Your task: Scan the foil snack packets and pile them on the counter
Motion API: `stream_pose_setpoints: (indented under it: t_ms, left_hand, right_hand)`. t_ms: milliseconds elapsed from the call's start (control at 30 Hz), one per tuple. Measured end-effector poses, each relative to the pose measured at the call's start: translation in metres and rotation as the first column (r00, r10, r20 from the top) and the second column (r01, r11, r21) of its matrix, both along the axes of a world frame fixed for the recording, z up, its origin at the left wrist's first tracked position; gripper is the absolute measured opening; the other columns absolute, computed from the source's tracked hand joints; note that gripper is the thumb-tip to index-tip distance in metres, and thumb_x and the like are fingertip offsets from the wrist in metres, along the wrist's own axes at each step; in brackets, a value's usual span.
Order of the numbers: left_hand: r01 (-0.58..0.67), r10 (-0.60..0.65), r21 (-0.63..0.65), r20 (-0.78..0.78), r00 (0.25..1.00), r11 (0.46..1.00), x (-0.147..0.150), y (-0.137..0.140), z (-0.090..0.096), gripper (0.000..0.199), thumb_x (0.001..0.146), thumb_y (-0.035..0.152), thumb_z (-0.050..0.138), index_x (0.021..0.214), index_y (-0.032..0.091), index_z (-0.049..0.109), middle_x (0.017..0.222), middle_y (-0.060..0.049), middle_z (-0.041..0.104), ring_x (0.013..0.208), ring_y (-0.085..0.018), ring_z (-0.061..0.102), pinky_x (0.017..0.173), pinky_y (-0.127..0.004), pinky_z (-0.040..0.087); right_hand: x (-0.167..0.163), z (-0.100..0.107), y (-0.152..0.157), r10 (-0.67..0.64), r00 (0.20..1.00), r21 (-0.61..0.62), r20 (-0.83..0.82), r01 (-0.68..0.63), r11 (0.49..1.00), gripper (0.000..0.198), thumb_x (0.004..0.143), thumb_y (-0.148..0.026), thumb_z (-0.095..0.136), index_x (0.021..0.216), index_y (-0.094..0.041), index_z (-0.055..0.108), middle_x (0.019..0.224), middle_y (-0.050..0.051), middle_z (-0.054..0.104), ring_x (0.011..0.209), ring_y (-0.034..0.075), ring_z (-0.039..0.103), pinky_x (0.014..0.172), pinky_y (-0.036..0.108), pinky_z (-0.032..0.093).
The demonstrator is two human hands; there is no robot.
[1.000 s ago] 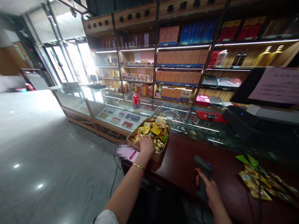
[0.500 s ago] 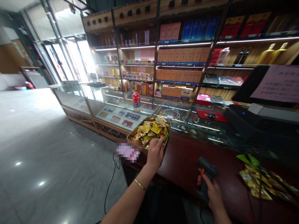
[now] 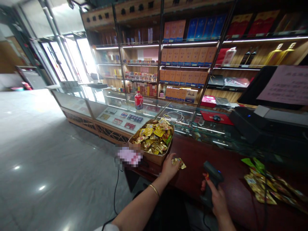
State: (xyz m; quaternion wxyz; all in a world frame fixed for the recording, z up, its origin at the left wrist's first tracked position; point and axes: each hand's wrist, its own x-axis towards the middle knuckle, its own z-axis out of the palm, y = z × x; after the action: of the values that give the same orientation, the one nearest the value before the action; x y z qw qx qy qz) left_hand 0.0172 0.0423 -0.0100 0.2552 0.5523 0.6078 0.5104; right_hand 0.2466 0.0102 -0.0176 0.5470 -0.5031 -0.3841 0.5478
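On the left lies a shiny grey floor. Far left, tall windows glow so white that the outside is hard to see. Beyond a long glass counter, wooden shelves carry bright light strips.

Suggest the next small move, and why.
Probably bring the scanner and packet closer together: the left hand has the packet at its fingertips, beside the box, while the right hand grips the scanner, with a gap between the two.
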Motion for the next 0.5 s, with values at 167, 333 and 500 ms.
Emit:
stream_pose_setpoints:
  t_ms: [167,333,500]
  left_hand:
    - [0.140,-0.133,0.080,-0.088,0.987,0.987,0.004,-0.003,-0.004,0.067,0.075,0.006,0.069,0.138,0.022,0.055,0.139,-0.010,0.057,0.132,-0.023,0.052,0.117,-0.038,0.037]
    - [0.073,-0.069,0.028,-0.119,0.990,0.997,0.006,-0.005,-0.005,0.075,0.078,0.011,0.070,0.148,0.023,0.047,0.139,-0.011,0.059,0.129,-0.026,0.055,0.114,-0.041,0.040]
    - [0.016,-0.013,0.026,-0.131,0.991,1.000,0.004,-0.009,0.005,0.065,0.079,0.013,0.071,0.141,0.025,0.054,0.129,-0.009,0.065,0.120,-0.026,0.059,0.109,-0.041,0.045]
  right_hand:
    - [0.000,-0.001,0.000,0.006,1.000,0.006,-0.026,-0.006,1.000,0.061,0.070,-0.061,0.081,0.111,-0.020,0.067,0.067,-0.006,0.067,0.061,0.013,0.059,0.057,0.022,0.050]
    - [0.001,0.001,-0.001,-0.006,1.000,-0.014,0.010,0.006,1.000,0.064,0.067,-0.063,0.081,0.111,-0.019,0.067,0.068,-0.005,0.067,0.061,0.014,0.059,0.055,0.023,0.049]
    - [-0.004,0.009,-0.004,-0.022,0.999,0.017,0.041,0.022,1.000,0.065,0.068,-0.065,0.079,0.112,-0.019,0.066,0.065,-0.006,0.065,0.061,0.013,0.057,0.058,0.023,0.048]
